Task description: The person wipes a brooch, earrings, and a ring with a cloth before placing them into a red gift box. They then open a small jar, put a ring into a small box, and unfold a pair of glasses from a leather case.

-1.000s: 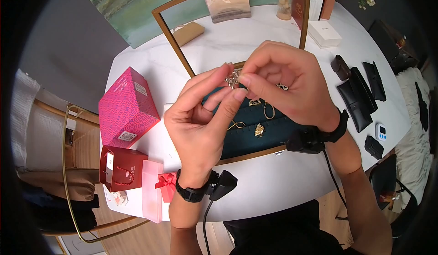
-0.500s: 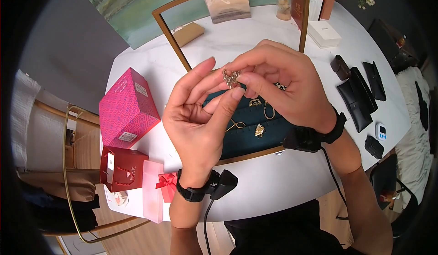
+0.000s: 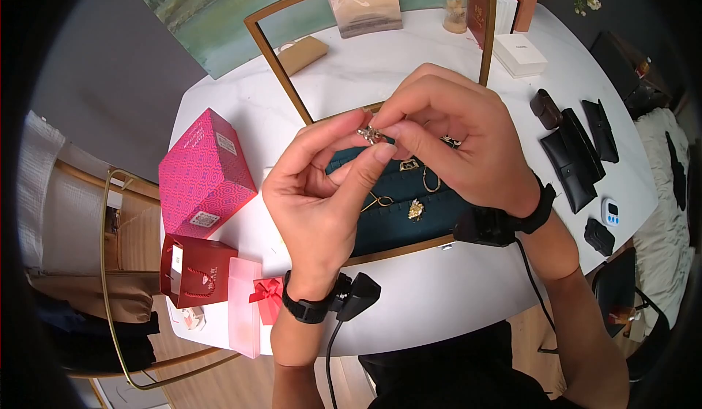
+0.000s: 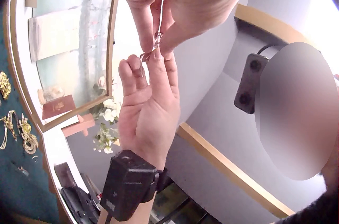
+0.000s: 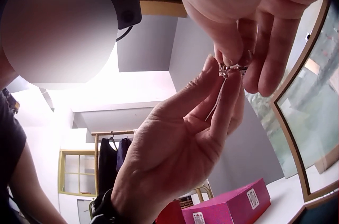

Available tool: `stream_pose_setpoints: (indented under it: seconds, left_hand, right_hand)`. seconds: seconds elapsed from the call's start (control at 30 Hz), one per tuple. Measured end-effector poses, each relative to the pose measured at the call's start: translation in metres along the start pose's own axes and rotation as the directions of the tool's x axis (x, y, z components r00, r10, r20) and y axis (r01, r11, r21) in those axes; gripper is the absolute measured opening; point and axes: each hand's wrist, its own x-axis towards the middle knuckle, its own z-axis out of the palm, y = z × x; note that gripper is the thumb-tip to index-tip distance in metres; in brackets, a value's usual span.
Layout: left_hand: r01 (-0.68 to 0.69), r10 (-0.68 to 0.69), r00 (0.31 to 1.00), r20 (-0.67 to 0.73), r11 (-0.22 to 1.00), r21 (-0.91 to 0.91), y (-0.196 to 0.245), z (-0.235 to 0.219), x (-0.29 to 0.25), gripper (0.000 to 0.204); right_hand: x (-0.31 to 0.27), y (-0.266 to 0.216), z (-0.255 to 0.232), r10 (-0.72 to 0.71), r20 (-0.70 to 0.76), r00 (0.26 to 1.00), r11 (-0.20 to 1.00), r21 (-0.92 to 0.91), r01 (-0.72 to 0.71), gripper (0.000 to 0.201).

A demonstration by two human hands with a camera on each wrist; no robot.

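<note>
Between both hands, over an open jewellery box, is a small silvery piece of jewellery (image 3: 371, 135) with an openwork, knobbly front. My left hand (image 3: 311, 193) pinches it from the left between thumb and fingertips. From the other side my right hand (image 3: 461, 131) pinches it with thumb and index finger. Both wrist views show the fingertips of the two hands meeting at the piece (image 5: 232, 69), which they partly cover. Below lies the box's dark green lining (image 3: 387, 237), holding a gold brooch-like piece (image 3: 415, 209), a gold hoop (image 3: 432, 178) and other gold jewellery.
The box's glass lid (image 3: 491, 36) stands raised behind the hands. On the left are a pink patterned box (image 3: 205, 171), a red gift bag (image 3: 201, 270) and a red bowed box (image 3: 269, 299). Black cases (image 3: 569, 169) and a white box (image 3: 519, 54) lie on the right.
The jewellery piece has been turned between the fingertips. The left index finger lifted away half a second ago and has come back down to it. Both wrists stay nearly in place.
</note>
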Motion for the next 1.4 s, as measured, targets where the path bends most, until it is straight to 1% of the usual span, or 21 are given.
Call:
stream_pose_setpoints:
  seconds: [0.03,0.07,0.13,0.17,0.23,0.3,0.37,0.43,0.5,0.57,0.63,0.67,0.73,0.8,0.83,0.97,1.1,1.17,1.3,1.37,1.4]
  left_hand:
    - [0.018,-0.018,1.000,-0.010,1.000,-0.017,0.000,0.000,0.000,0.037]
    - [0.035,-0.036,0.999,-0.019,0.999,-0.034,0.001,0.001,0.000,0.037]
    - [0.044,-0.045,0.999,-0.029,0.998,-0.053,0.000,0.000,0.000,0.037]
    - [0.050,-0.053,0.998,-0.040,0.996,-0.072,-0.001,-0.001,0.001,0.037]
    - [0.058,-0.061,0.997,-0.050,0.997,-0.058,-0.002,-0.002,0.001,0.038]
    - [0.068,-0.071,0.996,-0.060,0.997,-0.044,-0.002,-0.002,0.001,0.038]
    - [0.047,-0.052,0.997,-0.053,0.995,-0.092,-0.003,-0.001,0.001,0.039]
    - [0.062,-0.068,0.996,-0.062,0.993,-0.097,-0.001,0.000,0.002,0.039]
    - [0.075,-0.083,0.994,-0.072,0.992,-0.103,0.000,0.001,0.002,0.040]
    - [0.070,-0.083,0.994,-0.077,0.985,-0.160,0.000,0.001,0.003,0.039]
    - [0.080,-0.094,0.993,-0.075,0.981,-0.176,0.002,0.000,0.003,0.039]
    - [0.090,-0.106,0.992,-0.073,0.977,-0.192,0.002,0.000,0.003,0.039]
    - [0.094,-0.108,0.992,-0.061,0.974,-0.204,0.003,0.000,0.003,0.038]
    - [0.097,-0.110,0.993,-0.049,0.972,-0.216,0.002,-0.002,0.003,0.037]
    - [0.073,-0.081,0.996,-0.040,0.983,-0.169,0.000,-0.003,0.002,0.036]
    - [-0.007,0.006,1.000,-0.026,0.999,-0.049,0.001,-0.004,0.004,0.033]
    - [-0.022,0.023,0.999,-0.042,1.000,0.005,0.000,-0.002,0.002,0.031]
    - [-0.025,0.028,0.999,-0.038,0.997,0.071,-0.001,-0.002,0.001,0.031]
    - [-0.041,0.044,0.998,-0.041,0.996,0.077,0.000,0.000,0.001,0.030]
    - [-0.010,0.013,0.997,-0.072,0.999,0.052,0.002,0.002,0.002,0.029]
    - [0.009,-0.008,0.998,-0.062,1.000,0.018,0.002,0.002,0.003,0.028]
  right_hand:
    - [0.000,0.000,-0.001,-0.031,0.012,0.999,0.998,-0.048,0.031,0.011]
    - [0.001,0.001,-0.001,-0.031,0.012,0.999,0.998,-0.048,0.032,0.011]
    - [0.001,0.002,-0.001,-0.144,0.023,0.989,0.981,-0.131,0.146,0.015]
    - [0.001,0.002,-0.001,-0.145,0.023,0.989,0.980,-0.132,0.147,0.015]
    - [0.001,0.002,-0.002,-0.214,0.058,0.975,0.953,-0.206,0.221,0.017]
    - [0.001,0.004,0.000,-0.199,0.038,0.979,0.962,-0.183,0.203,0.019]
    - [0.001,0.003,0.000,-0.183,0.016,0.983,0.970,-0.159,0.184,0.020]
    - [-0.001,-0.001,-0.001,-0.002,0.013,1.000,1.000,-0.009,0.002,0.030]
    - [0.000,0.000,-0.004,-0.008,0.032,0.999,1.000,-0.021,0.009,0.033]
    - [0.001,0.003,-0.003,-0.013,0.051,0.999,0.999,-0.034,0.015,0.037]
    - [0.002,0.008,0.002,-0.056,-0.097,0.994,0.998,-0.049,0.051,0.029]
    - [0.002,0.008,0.001,-0.056,-0.096,0.994,0.997,-0.049,0.052,0.029]
    - [0.001,0.010,-0.004,-0.068,-0.032,0.997,0.991,-0.122,0.064,0.027]
    - [0.001,0.006,-0.004,-0.054,-0.046,0.997,0.995,-0.089,0.050,0.025]
    - [0.001,0.005,-0.004,-0.040,-0.061,0.997,0.998,-0.056,0.036,0.022]
    - [0.000,0.003,-0.005,-0.067,-0.041,0.997,0.995,-0.079,0.064,0.021]
    - [0.000,0.004,-0.004,-0.079,-0.031,0.996,0.994,-0.073,0.076,0.021]
    - [0.001,0.004,-0.004,-0.085,-0.028,0.996,0.994,-0.072,0.082,0.021]
    - [0.001,0.003,-0.006,-0.068,-0.010,0.998,0.992,-0.105,0.067,0.022]
    - [0.002,0.002,-0.006,-0.056,-0.004,0.998,0.991,-0.119,0.055,0.022]
    - [0.003,0.003,-0.006,-0.062,-0.009,0.998,0.991,-0.120,0.061,0.023]
